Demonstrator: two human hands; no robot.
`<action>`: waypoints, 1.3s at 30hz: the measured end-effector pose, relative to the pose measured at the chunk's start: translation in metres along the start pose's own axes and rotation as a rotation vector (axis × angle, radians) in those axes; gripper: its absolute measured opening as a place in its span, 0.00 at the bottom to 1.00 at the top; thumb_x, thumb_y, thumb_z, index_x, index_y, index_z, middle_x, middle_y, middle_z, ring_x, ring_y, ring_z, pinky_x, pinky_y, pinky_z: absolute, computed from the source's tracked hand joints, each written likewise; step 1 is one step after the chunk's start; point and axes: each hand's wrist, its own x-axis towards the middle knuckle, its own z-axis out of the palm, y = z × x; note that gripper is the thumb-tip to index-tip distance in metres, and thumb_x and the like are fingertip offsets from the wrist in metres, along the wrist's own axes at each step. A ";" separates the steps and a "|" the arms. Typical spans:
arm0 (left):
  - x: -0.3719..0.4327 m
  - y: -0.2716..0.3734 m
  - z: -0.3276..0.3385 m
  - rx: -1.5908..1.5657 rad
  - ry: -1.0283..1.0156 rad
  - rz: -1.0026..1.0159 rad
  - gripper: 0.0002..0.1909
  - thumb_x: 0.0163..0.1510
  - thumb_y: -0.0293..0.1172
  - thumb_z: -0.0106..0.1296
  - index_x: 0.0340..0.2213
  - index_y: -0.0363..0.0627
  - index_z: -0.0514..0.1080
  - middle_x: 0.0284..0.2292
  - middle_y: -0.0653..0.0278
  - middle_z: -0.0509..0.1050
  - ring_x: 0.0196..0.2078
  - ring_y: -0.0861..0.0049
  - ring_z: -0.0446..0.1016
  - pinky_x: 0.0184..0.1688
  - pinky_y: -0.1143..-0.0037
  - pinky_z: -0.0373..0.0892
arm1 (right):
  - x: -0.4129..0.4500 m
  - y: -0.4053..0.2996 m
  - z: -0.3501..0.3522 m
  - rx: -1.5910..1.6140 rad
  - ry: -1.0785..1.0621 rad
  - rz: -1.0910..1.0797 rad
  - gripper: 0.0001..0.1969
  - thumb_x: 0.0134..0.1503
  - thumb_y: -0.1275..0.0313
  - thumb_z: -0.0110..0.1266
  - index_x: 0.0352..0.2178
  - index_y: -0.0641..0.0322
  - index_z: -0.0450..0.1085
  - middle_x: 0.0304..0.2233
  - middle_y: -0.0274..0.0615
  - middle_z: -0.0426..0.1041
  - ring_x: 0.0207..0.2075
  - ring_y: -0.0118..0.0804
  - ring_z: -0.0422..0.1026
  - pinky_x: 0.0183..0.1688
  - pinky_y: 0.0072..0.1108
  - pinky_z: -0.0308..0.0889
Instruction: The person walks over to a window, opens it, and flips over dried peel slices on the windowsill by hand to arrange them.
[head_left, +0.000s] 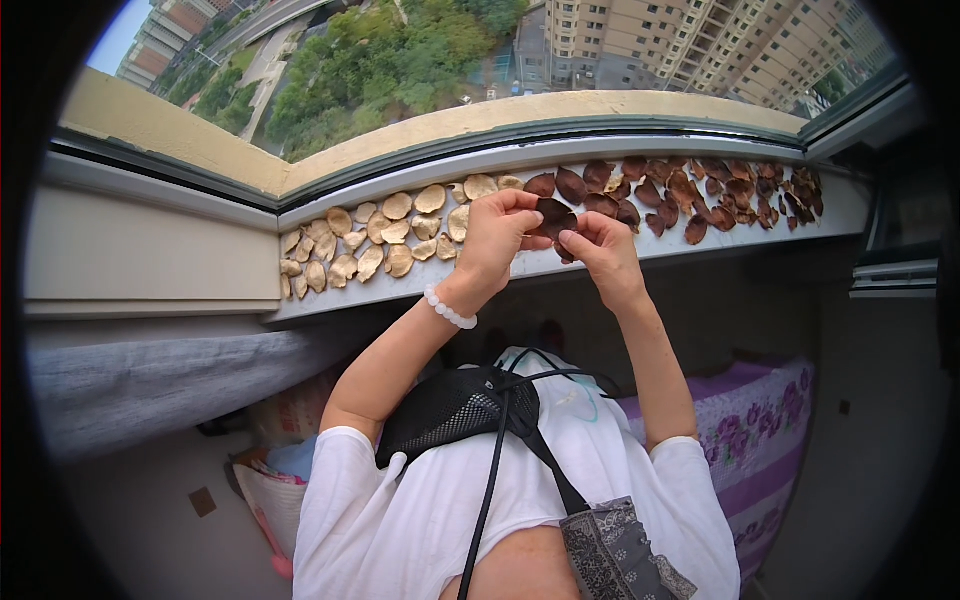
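Between my two hands, above the middle of a white windowsill (525, 262), is a dark brown, dried, curled peel-like piece (555, 217). My left hand (495, 232) pinches its left side with thumb and fingers; my right hand (604, 251) grips its lower right edge. On the sill to the left lie many pale tan, dried, rounded pieces (397, 232), laid out in loose rows. To the right, reddish-brown curled pieces (679, 191) are spread, denser toward the far right end. The hands hide part of the sill between both groups.
A window frame (525, 139) runs behind the sill, with buildings and trees outside. A grey-blue curtain (165, 375) hangs at the left. Below the sill, a purple floral cloth (757, 427) lies at the right, and a black mesh pouch (457, 412) hangs against my front.
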 end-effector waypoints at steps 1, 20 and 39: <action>0.001 0.000 -0.001 0.000 -0.001 -0.001 0.09 0.54 0.19 0.49 0.37 0.31 0.73 0.34 0.58 0.77 0.33 0.75 0.78 0.35 0.77 0.78 | 0.000 0.001 -0.002 0.000 0.002 0.000 0.05 0.58 0.74 0.55 0.31 0.67 0.71 0.25 0.34 0.73 0.27 0.21 0.69 0.32 0.15 0.65; 0.036 -0.007 -0.014 -0.194 -0.206 -0.382 0.05 0.57 0.20 0.48 0.36 0.33 0.69 0.29 0.56 0.75 0.27 0.71 0.78 0.31 0.75 0.78 | 0.014 0.016 -0.028 0.469 -0.291 0.105 0.06 0.57 0.74 0.53 0.34 0.66 0.72 0.28 0.37 0.75 0.29 0.27 0.73 0.35 0.19 0.69; 0.071 -0.018 0.007 0.916 -0.157 0.260 0.09 0.48 0.21 0.49 0.32 0.33 0.76 0.23 0.51 0.77 0.26 0.63 0.77 0.30 0.68 0.73 | 0.026 0.002 -0.040 -0.274 0.349 -0.032 0.05 0.56 0.77 0.54 0.33 0.69 0.72 0.22 0.33 0.73 0.22 0.19 0.69 0.23 0.14 0.64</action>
